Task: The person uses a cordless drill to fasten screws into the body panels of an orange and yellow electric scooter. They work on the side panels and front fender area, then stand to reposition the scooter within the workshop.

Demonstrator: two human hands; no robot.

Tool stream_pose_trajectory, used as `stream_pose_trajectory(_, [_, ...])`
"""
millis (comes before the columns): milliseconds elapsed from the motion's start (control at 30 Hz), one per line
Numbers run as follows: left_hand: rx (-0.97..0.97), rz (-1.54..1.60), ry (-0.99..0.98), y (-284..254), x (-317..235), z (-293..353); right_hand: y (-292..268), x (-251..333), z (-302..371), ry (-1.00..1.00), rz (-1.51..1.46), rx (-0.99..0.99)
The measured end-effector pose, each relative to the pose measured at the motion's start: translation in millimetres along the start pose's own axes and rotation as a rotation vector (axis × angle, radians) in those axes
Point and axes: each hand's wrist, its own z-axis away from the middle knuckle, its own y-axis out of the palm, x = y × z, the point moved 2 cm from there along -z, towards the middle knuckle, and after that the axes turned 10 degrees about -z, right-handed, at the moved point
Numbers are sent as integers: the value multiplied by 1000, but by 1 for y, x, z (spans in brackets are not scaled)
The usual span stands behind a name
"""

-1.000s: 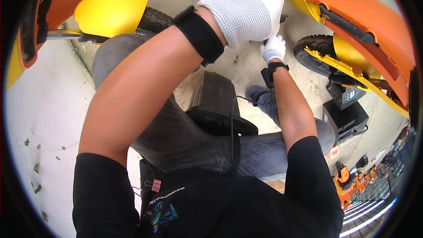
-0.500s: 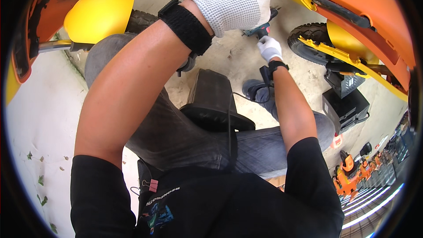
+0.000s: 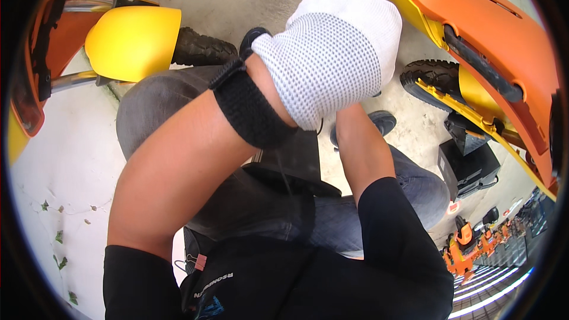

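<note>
My left hand (image 3: 338, 53), in a white knit glove with grey dots, is raised in front of me at the upper middle. Only the back of the glove shows; its fingers curl away out of sight, so I cannot tell what they hold. From the lower right comes my right forearm (image 3: 364, 148), which ends behind the left glove. That glove hides my right hand and anything in it. A black strap (image 3: 252, 104) is wrapped around my left wrist.
An orange body with a yellow fender (image 3: 133, 41) and knobbly tyre (image 3: 201, 47) stands at the left. Another orange and yellow vehicle body (image 3: 492, 29), with its tyre (image 3: 430, 80), is on the right. Near it a black box (image 3: 468, 166) rests on the floor. My knees are bent below.
My left hand has come down and closer, now covering my right hand. My right forearm has swung left. The teal and black power tool at my right hand is now hidden.
</note>
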Motion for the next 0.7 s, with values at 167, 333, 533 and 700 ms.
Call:
stream_pose_trajectory(167, [-3, -7, 26, 0, -11, -11, -6, -23, 3, 79, -4, -61])
stream_pose_trajectory(333, [88, 88, -45, -4, -7, -14, -5, -24, 52, 93, 51, 24])
stream_pose_trajectory(533, [106, 45, -6, -2, -13, -15, 3, -11, 59, 82, 28, 166])
stream_pose_trajectory(700, [86, 38, -2, 0, -17, -15, 5, -15, 59, 230, -24, 196])
